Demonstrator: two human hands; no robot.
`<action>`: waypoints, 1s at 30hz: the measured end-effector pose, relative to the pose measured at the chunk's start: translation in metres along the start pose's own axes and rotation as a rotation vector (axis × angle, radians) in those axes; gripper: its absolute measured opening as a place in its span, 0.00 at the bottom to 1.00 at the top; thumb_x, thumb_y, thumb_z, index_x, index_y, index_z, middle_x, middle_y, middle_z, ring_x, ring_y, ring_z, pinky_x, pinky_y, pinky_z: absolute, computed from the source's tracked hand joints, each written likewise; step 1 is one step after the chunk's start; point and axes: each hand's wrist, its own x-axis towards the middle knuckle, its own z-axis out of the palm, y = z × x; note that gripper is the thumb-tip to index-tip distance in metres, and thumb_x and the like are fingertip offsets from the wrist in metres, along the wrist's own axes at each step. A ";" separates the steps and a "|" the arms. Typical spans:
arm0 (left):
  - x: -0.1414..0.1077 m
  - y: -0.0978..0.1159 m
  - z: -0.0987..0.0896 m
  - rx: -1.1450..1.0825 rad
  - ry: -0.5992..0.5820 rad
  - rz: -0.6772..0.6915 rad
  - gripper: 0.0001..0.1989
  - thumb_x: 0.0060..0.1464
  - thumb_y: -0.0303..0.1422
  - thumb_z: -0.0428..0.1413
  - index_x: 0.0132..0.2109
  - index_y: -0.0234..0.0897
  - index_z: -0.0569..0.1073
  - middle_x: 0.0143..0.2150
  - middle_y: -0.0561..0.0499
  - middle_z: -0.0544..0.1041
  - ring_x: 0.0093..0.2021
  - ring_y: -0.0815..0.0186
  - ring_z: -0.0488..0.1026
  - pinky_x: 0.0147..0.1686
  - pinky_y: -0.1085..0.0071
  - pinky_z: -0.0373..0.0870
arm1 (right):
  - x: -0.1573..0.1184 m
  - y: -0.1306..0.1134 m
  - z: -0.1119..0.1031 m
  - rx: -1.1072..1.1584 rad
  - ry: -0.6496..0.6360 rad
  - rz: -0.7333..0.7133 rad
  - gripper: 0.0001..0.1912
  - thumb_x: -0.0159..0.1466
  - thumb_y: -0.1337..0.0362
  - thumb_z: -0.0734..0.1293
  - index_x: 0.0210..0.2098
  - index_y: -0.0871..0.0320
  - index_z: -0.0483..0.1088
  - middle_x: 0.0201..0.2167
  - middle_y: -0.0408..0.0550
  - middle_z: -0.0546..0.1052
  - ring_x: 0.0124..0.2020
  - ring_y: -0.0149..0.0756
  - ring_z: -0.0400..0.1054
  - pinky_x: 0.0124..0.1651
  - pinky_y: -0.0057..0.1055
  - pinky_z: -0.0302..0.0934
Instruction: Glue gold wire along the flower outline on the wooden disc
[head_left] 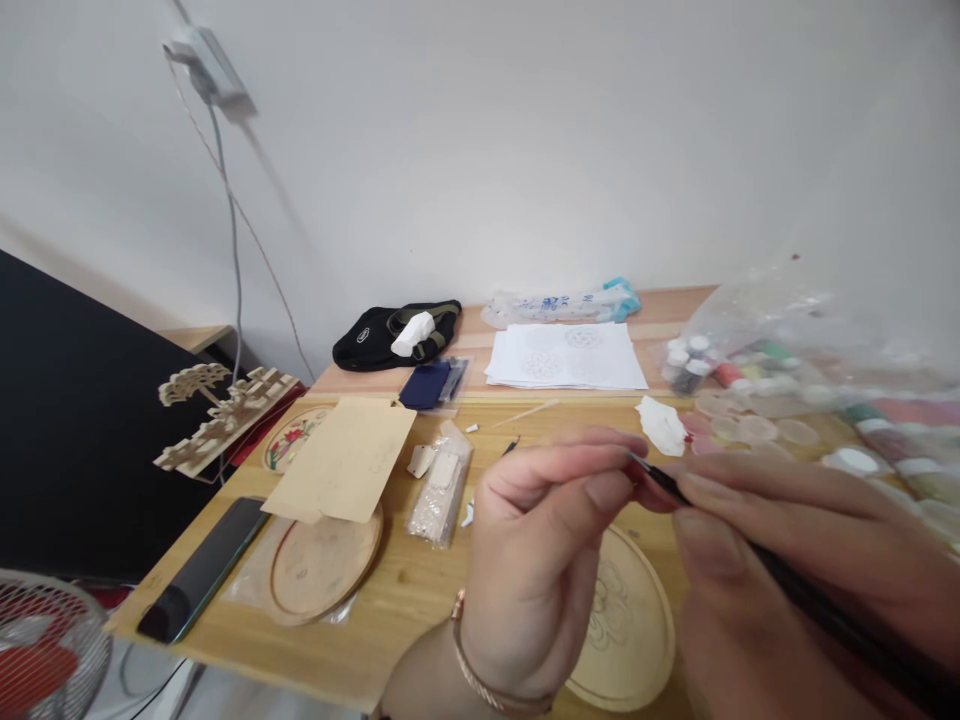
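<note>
A white plaster wall (480, 150) backs a pale wooden tabletop (420, 590), and the work is held above the table's near edge. The right hand (757, 560) is closed on a fine black-handled brush (825, 600), its fingers wrapped along the shaft with the handle running back past them toward the lower right of the view. The left hand (532, 540), wearing a rose-gold bracelet (480, 670), has its fingers curled inward and meets the brush's forward end; whether they pinch it cannot be determined, and the tip itself is too small and blurred to assess. Directly below the fingers lies a round wooden plaque (626, 640) with a carved flower. Just beyond the fingertips are a crumpled white tissue (660, 425) and pastel paint discs (739, 430), with small paint pots (686, 365) in clear plastic farther back. Left of the fingers are a packet of pale pieces (439, 490), a kraft paper sheet (341, 460) and a second round wooden board (322, 565). The close grip, with both hands near the brush's forward end, appears sound for fine control, provided the shaft is kept steady between them.
</note>
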 end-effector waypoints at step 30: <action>-0.004 0.003 -0.004 0.146 0.099 0.002 0.02 0.48 0.31 0.66 0.32 0.43 0.81 0.40 0.56 0.81 0.47 0.67 0.76 0.52 0.73 0.72 | 0.006 0.024 -0.009 0.044 -0.105 -0.203 0.23 0.63 0.67 0.68 0.54 0.35 0.71 0.52 0.29 0.76 0.48 0.31 0.74 0.44 0.23 0.75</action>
